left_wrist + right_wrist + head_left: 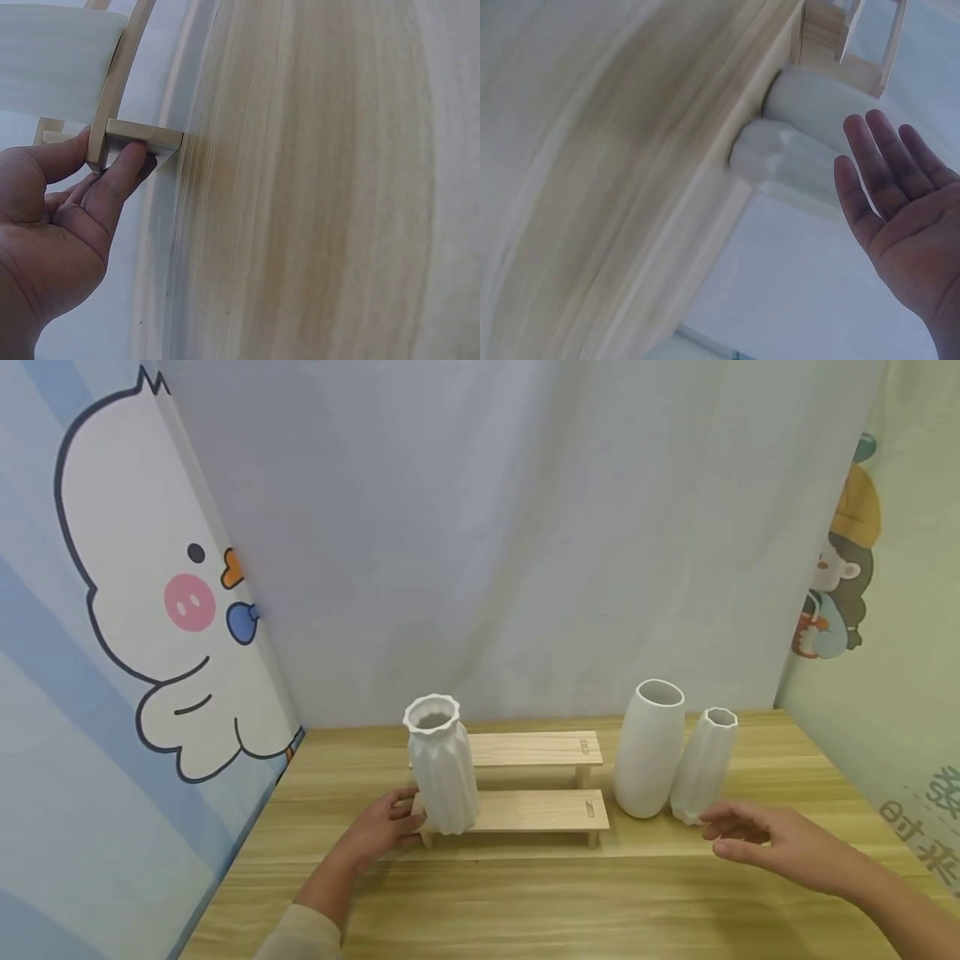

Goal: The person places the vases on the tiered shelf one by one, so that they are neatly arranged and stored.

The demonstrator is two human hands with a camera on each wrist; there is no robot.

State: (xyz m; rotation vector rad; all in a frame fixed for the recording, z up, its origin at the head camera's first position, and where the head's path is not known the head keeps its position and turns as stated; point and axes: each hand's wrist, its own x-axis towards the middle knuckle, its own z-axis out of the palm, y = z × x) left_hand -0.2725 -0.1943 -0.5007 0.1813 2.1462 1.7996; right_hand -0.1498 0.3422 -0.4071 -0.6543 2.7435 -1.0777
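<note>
My left hand (pixel 378 828) grips the left end of the lower step of a small two-tier wooden display stand (pixel 536 811). In the left wrist view, thumb and fingers pinch the board's end (pixel 99 142) beside its leg. A white pleated vase (pixel 446 781) with a scalloped rim stands upright on that step's left side. Over on the right, my right hand (pixel 776 843) hovers with relaxed fingers beside a slim white faceted vase (pixel 703 768). The right wrist view shows that palm (pixel 922 240) holding nothing. A taller smooth white vase (pixel 648 760) stands just left of the slim one.
The stand's upper step (pixel 525 749) rises behind the lower one. All of this is on a wood-grain table (pixel 480 910). A pale curtain (pixel 510 552) hangs along the back, and cartoon-printed cloths (pixel 45 710) flank both sides.
</note>
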